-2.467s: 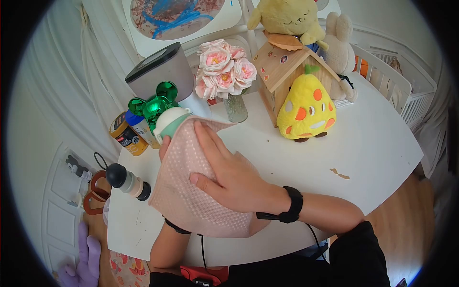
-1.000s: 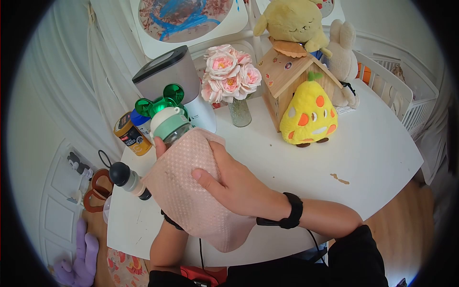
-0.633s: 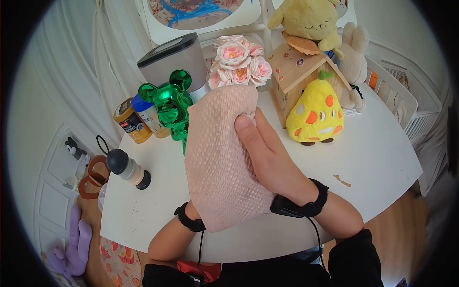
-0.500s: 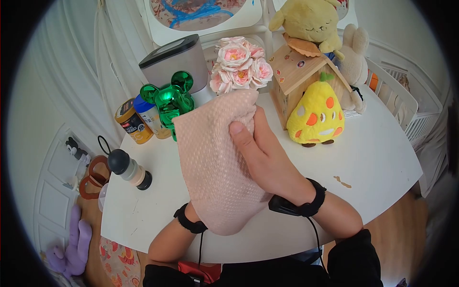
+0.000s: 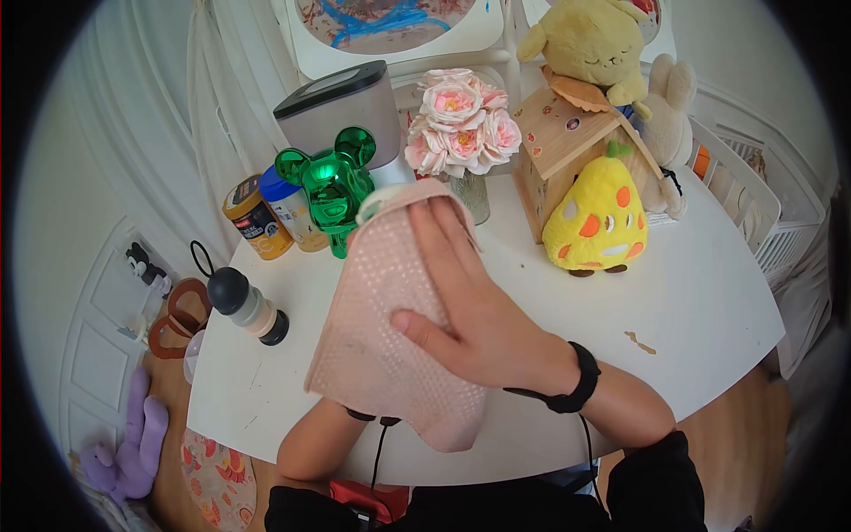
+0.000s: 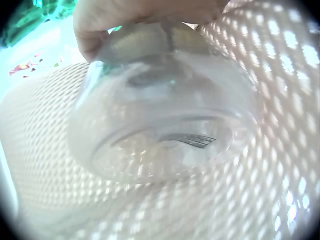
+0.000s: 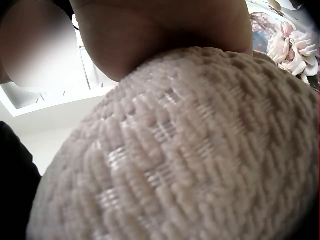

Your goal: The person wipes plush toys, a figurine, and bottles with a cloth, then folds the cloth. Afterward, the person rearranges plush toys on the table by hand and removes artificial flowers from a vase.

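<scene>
A pink textured cloth (image 5: pixel 381 310) drapes over a bottle, and my right hand (image 5: pixel 483 328) holds it there from above. The fingers reach up toward the lid end while the thumb lies across the weave. Only a bit of the pale green and white lid (image 5: pixel 376 206) shows past the cloth's upper edge. In the left wrist view my left hand (image 6: pixel 150 12) grips the clear bottle (image 6: pixel 165 95) near its top, its round base toward the camera and cloth around it. In the head view that hand is mostly hidden behind the cloth. Cloth (image 7: pixel 175 150) fills most of the right wrist view.
Beyond the hands stand a shiny green bear figure (image 5: pixel 337 191), two tubs, a grey-and-white appliance (image 5: pixel 346 111) and a vase of pink flowers (image 5: pixel 465 124). A black-capped bottle (image 5: pixel 248 306) is at left. A yellow plush (image 5: pixel 598 217) leans by a wooden house (image 5: pixel 554 133).
Cloth and bottle have tilted and shifted; the lid, in plain sight a second ago, is now mostly covered. My right fingers have spread from a bunched hold along the cloth. The head view swung slightly.
</scene>
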Tool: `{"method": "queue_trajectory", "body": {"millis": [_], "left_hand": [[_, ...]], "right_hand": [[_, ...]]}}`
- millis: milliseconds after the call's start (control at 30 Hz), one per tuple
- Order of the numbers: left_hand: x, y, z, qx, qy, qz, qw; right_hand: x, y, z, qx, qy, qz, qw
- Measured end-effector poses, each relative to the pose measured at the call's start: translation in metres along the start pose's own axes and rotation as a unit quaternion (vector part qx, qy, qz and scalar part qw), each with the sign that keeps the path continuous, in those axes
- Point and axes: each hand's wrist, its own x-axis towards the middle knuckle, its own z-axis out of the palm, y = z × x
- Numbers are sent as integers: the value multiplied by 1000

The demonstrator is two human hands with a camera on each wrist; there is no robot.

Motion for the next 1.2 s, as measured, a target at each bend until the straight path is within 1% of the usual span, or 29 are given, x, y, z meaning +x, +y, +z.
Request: {"method": "queue_trajectory", "body": {"millis": [67,100,133,167,200,233,300,333,400,433,500,533,567,600,633,667,700,733,767,800,833,900,967,1000,1033,1067,1100,1133,1200], "left_hand": [[-20,-24,0,128,52,-2,990],[-23,-29,-1,190,79,-3,979],[-20,-32,-6,187,78,-2,979],[-16,-37,-15,113,28,-34,993],[-13,-39,-19,37,-23,-64,997],[-12,-41,-20,36,-23,-60,997],[-8,-37,-22,45,-24,-52,997],[-20,-29,-31,58,-22,-49,997],[-37,-10,-43,88,-14,-53,995],[-1,-2,-30,97,-14,-59,993],[-10,14,-42,104,-23,-72,992],[-17,13,-47,104,-29,-78,991],[-32,12,-56,102,-34,-83,991],[-30,10,-56,98,-39,-85,991],[-12,3,-49,94,-42,-85,991],[-16,-3,-51,89,-46,-85,991],[-8,-10,-47,85,-49,-83,992],[-20,-17,-51,81,-51,-80,992],[-34,-20,-57,79,-54,-77,992],[-24,-25,-51,78,-58,-73,993],[-29,-28,-52,77,-61,-68,993],[-45,-38,-56,78,-68,-56,993],[-21,-28,-50,79,-75,-48,993],[-20,-24,-51,81,-78,-45,993],[-32,-29,-52,84,-81,-44,992],[-23,-21,-55,87,-84,-43,992],[-28,-17,-56,90,-87,-43,991],[-9,-15,-50,94,-90,-44,991],[-9,-19,-50,99,-94,-45,990]], "right_hand": [[7,10,-14,34,47,-3,998],[8,15,-20,32,46,-4,998],[8,21,-25,49,51,7,997],[8,23,-28,65,56,17,996],[7,21,-28,72,57,14,996],[6,18,-28,71,54,11,996],[6,12,-25,30,45,-26,998],[6,8,-20,38,52,-34,997],[1,-2,-6,-10,14,-60,998],[-1,-5,0,-4,23,-57,998],[-5,-11,7,25,-49,-39,998],[-6,-10,9,14,-29,-43,999],[-6,-10,8,11,-28,-37,999],[-4,-9,6,36,-20,-41,998],[-3,-8,3,60,-12,-46,997],[-1,-5,-1,56,-16,-43,997],[1,0,-5,34,18,-60,997],[2,4,-9,11,52,-79,995],[4,7,-14,9,48,-79,996],[5,11,-19,23,67,-64,995],[6,13,-23,37,86,-50,994],[5,16,-20,38,74,-42,996],[2,14,-8,0,97,-44,994],[1,11,-2,-2,98,-46,994],[-2,7,4,4,63,-41,997],[-4,4,8,10,30,-35,999],[-5,1,9,10,33,-36,999],[-6,-2,9,3,24,-42,999],[-5,-2,7,-2,16,-47,999]]}}
